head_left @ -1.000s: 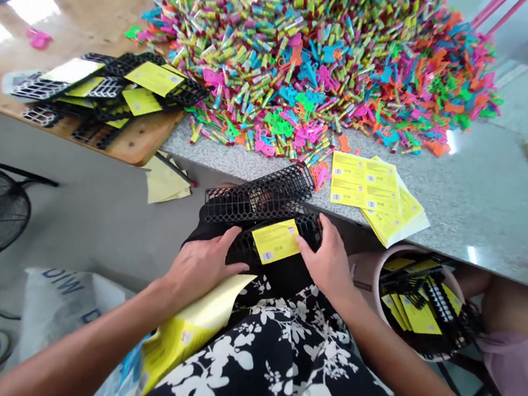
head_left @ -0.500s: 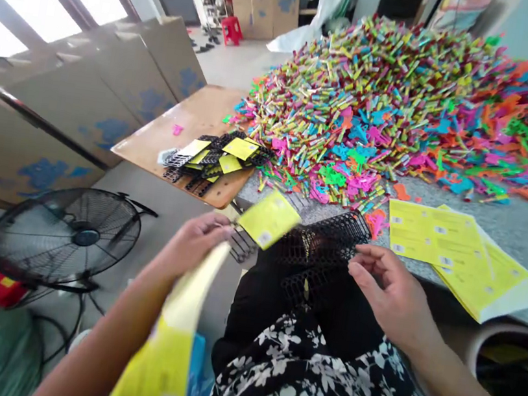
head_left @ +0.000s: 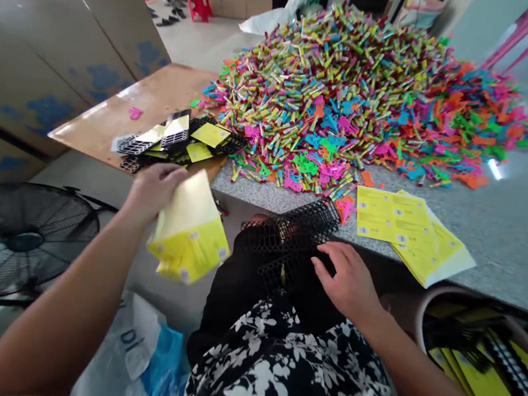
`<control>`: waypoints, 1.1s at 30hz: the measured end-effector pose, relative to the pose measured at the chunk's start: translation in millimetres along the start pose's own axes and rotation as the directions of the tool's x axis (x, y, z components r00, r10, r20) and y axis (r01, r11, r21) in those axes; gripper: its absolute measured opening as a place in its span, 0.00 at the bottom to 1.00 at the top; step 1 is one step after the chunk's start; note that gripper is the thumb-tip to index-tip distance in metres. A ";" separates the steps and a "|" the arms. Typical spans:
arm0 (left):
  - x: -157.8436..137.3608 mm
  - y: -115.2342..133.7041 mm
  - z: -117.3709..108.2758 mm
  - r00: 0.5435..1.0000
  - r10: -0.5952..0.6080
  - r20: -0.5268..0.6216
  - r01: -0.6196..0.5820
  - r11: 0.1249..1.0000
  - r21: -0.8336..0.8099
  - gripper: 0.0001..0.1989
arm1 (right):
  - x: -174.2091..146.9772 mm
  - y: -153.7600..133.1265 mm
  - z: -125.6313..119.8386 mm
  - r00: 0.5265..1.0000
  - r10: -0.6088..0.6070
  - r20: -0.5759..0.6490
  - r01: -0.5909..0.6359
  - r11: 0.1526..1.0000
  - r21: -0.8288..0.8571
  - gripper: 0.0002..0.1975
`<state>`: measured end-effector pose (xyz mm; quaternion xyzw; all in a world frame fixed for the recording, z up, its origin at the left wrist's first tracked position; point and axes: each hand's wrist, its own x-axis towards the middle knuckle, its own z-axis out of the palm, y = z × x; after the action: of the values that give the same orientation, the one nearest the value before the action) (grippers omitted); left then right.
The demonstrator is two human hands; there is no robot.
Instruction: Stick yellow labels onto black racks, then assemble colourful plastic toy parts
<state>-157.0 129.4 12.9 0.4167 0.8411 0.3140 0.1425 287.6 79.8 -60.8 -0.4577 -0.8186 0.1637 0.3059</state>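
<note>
My left hand (head_left: 154, 192) is closed on a creased yellow printed sheet (head_left: 196, 241) that hangs down, its pale side partly showing. Just beyond that hand, a pile of black plastic racks (head_left: 180, 147) with yellow cards lies on the brown board (head_left: 93, 115). Several black slotted racks (head_left: 283, 233) rest across my lap. My right hand (head_left: 348, 279) is at their right end, thumb and fingers apart, holding nothing; whether the fingertips touch the racks I cannot tell.
A large heap of small colourful tubes and plastic pieces (head_left: 327, 95) covers much of the grey stone table (head_left: 508, 239). Yellow printed sheets (head_left: 398, 220) lie at its front edge. A bucket (head_left: 425, 312) of carded racks stands right; a fan (head_left: 25, 240) and plastic bag (head_left: 113, 360) are left.
My left hand has moved left and forward to the pile, sheet still in it. The carded rack beside it has gone from there; another shows on the pile. The view has shifted.
</note>
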 end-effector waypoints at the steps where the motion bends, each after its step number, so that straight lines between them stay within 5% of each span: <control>1: -19.0 3.0 8.7 0.996 0.017 0.087 -0.015 0.999 -0.029 0.24 | -0.8 -2.9 0.4 1.000 0.001 0.001 -0.001 1.000 0.024 0.13; 4: -77.4 16.6 38.6 0.976 0.073 0.207 -0.049 0.992 -0.120 0.22 | 3.2 -25.7 1.6 0.986 0.119 0.118 -0.151 0.937 0.314 0.22; 7: -119.1 34.6 64.4 0.975 0.139 0.173 -0.099 0.970 -0.221 0.21 | 12.2 -55.1 5.7 0.889 0.201 0.412 -0.433 0.663 0.611 0.32; 9: -133.2 45.2 72.8 0.981 0.158 0.112 -0.125 0.959 -0.255 0.22 | 18.5 -65.8 9.8 0.810 0.146 0.569 -0.554 0.510 0.658 0.31; 12: -138.9 52.4 70.3 0.960 0.201 0.197 -0.132 0.939 -0.318 0.25 | 30.0 -61.2 11.4 0.746 0.083 0.661 -0.617 0.459 0.639 0.22; 14: -136.3 51.3 61.9 0.855 0.259 0.450 -0.077 0.920 -0.384 0.28 | 41.8 -50.0 5.4 0.752 0.099 0.651 -0.595 0.527 0.607 0.19; 17: -126.8 48.0 48.3 0.482 0.336 0.810 0.023 0.919 -0.394 0.29 | 68.6 -36.7 -13.5 0.766 0.069 0.639 -0.496 0.696 0.520 0.14; 19: -119.3 50.2 42.3 0.311 0.380 0.871 0.045 0.910 -0.413 0.29 | 90.1 -35.5 -27.4 0.711 -0.061 0.701 -0.410 0.774 0.483 0.12; 22: -113.3 60.9 39.6 0.273 0.430 0.860 0.078 0.881 -0.466 0.30 | 116.4 -44.1 -40.3 0.596 -0.273 0.755 -0.221 0.848 0.481 0.09; 23: -113.8 64.5 40.5 0.257 0.422 0.869 0.088 0.886 -0.456 0.30 | 120.9 -48.4 -41.5 0.600 -0.304 0.740 -0.139 0.871 0.470 0.08; 25: -118.7 68.4 44.7 0.184 0.372 0.910 0.113 0.912 -0.395 0.27 | 121.2 -56.5 -39.8 0.692 -0.324 0.644 0.045 0.911 0.410 0.08; 27: -128.5 66.6 52.1 0.195 0.332 0.923 0.217 0.903 -0.370 0.24 | 110.7 -61.2 -34.0 0.840 -0.307 0.446 0.200 0.941 0.272 0.14; 29: -142.1 60.8 61.4 0.328 0.315 0.891 0.408 0.803 -0.435 0.23 | 92.8 -61.8 -25.9 0.948 -0.260 0.184 0.246 0.965 0.095 0.16; 31: -157.7 54.6 70.6 0.469 0.268 0.842 0.563 0.644 -0.519 0.24 | 72.6 -59.5 -16.7 0.978 -0.207 -0.004 0.207 0.978 -0.028 0.13; 33: -173.2 50.4 78.0 0.519 0.222 0.825 0.648 0.528 -0.550 0.27 | 55.0 -56.7 -7.1 0.982 -0.178 -0.064 0.172 0.981 -0.084 0.12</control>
<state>18.9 47.4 -17.7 0.2672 0.4681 0.4062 0.7379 233.8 96.5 -5.1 -0.4010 -0.8501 0.0875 0.3301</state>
